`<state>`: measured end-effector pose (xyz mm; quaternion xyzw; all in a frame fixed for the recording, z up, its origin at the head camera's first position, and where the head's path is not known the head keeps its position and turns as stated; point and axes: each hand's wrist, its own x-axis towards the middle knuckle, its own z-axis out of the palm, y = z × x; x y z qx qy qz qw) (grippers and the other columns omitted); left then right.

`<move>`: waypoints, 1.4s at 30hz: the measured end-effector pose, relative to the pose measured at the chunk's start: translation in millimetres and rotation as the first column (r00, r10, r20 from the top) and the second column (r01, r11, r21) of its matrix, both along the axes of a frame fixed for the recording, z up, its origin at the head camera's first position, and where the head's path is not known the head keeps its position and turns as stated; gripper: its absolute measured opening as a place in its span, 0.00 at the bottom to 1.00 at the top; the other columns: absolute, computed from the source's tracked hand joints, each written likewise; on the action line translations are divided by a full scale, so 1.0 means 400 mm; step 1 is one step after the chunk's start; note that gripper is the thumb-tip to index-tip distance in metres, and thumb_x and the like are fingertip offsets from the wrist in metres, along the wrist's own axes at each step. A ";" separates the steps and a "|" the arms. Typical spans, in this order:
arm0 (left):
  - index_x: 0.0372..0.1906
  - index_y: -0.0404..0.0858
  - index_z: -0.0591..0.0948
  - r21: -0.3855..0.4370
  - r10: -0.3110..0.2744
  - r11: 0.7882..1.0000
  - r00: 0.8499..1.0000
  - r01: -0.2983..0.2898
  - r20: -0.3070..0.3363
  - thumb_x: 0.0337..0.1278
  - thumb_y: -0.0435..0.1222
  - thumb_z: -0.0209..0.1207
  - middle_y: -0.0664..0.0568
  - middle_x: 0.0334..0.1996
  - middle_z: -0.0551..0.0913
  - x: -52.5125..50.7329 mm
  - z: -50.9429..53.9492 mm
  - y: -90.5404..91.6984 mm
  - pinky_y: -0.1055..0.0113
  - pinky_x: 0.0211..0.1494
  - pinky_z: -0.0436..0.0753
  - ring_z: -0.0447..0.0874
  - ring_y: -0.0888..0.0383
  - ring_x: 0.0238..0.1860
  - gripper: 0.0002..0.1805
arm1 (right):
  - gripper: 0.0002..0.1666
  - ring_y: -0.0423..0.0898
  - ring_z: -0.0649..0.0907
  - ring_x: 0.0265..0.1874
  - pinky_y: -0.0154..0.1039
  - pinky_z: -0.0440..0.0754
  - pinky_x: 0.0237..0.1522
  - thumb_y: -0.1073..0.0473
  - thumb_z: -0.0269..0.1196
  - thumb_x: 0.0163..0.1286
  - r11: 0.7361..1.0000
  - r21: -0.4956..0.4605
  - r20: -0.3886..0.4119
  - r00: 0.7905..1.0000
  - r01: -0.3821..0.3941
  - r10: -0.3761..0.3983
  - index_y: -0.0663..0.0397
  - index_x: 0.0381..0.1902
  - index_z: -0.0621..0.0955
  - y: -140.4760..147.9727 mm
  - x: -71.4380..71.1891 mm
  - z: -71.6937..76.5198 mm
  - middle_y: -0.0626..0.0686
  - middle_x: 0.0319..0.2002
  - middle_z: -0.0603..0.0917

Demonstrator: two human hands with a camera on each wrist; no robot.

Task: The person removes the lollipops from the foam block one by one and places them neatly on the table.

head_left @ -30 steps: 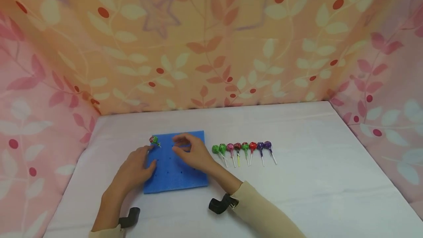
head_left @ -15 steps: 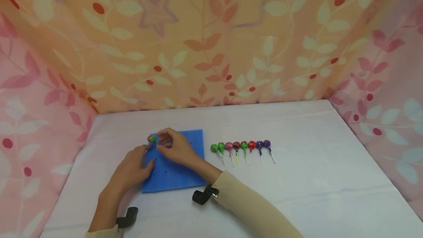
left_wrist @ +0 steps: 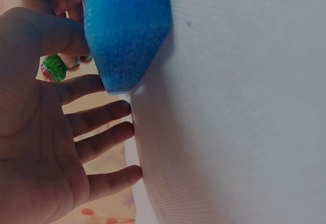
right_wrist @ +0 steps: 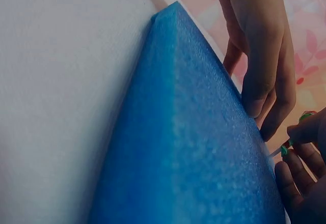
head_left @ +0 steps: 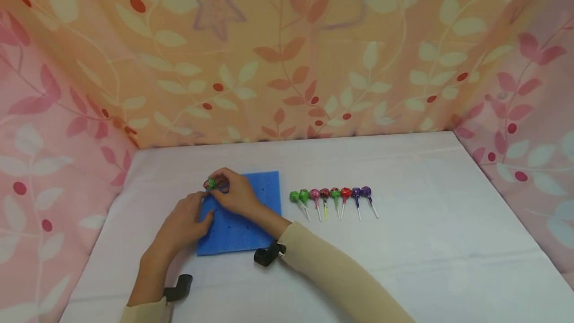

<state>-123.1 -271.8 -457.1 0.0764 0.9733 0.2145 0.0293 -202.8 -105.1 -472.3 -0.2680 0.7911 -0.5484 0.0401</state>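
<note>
A green-and-red wrapped lollipop (head_left: 209, 184) stands at the far left corner of a blue foam board (head_left: 242, 237). My right hand (head_left: 237, 196) pinches it between thumb and fingers. In the right wrist view its white stick meets the top of the foam; the wrapped head is partly covered by fingers. My left hand (head_left: 183, 223) rests at the board's left edge, thumb over the top. From the left wrist, its fingers look nearly straight alongside the foam (left_wrist: 127, 35), and the lollipop's head (left_wrist: 54, 67) shows behind the thumb.
Right of the board, several lollipops lie in a row on the white tablecloth (head_left: 426, 203), among them a red one (head_left: 345, 192) and a purple one (head_left: 366, 191). Small holes dot the foam. Floral curtains (head_left: 287, 64) enclose the table's back and sides.
My right hand has moved left across the board to the lollipop at the corner and taken hold of it. The left hand stays at the board's left edge.
</note>
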 end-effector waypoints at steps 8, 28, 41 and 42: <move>0.72 0.24 0.69 0.016 0.013 1.000 1.000 -0.013 0.007 0.71 0.39 0.59 0.27 0.71 0.74 0.006 0.008 0.006 0.30 0.74 0.72 0.72 0.27 0.72 0.33 | 0.15 0.48 0.91 0.50 0.22 0.85 0.47 0.66 0.69 0.71 1.000 0.016 -0.053 0.999 0.016 -0.015 0.58 0.54 0.84 -0.002 -0.003 -0.004 0.56 0.48 0.92; 0.74 0.28 0.70 0.007 0.037 0.999 0.999 -0.037 0.022 0.72 0.40 0.58 0.29 0.72 0.74 0.006 0.004 0.005 0.30 0.74 0.72 0.71 0.28 0.73 0.33 | 0.17 0.52 0.91 0.49 0.29 0.89 0.50 0.70 0.68 0.70 0.968 -0.247 -0.030 0.998 0.040 -0.048 0.57 0.56 0.81 0.035 0.018 -0.008 0.59 0.49 0.90; 0.77 0.29 0.66 -0.024 0.042 0.999 0.997 -0.041 0.063 0.74 0.42 0.57 0.29 0.75 0.70 0.008 0.003 0.008 0.29 0.76 0.70 0.68 0.28 0.76 0.35 | 0.19 0.51 0.90 0.50 0.32 0.90 0.50 0.63 0.69 0.72 0.981 -0.171 0.015 0.996 0.091 -0.090 0.52 0.59 0.81 0.190 0.061 0.031 0.56 0.50 0.89; 0.78 0.29 0.66 -0.024 0.042 0.999 0.997 -0.041 0.065 0.74 0.42 0.57 0.29 0.75 0.70 0.008 0.001 0.009 0.29 0.76 0.70 0.67 0.28 0.76 0.35 | 0.19 0.51 0.90 0.50 0.33 0.91 0.50 0.63 0.70 0.72 0.980 -0.173 0.011 0.995 0.098 -0.097 0.53 0.58 0.81 0.200 0.065 0.032 0.56 0.50 0.89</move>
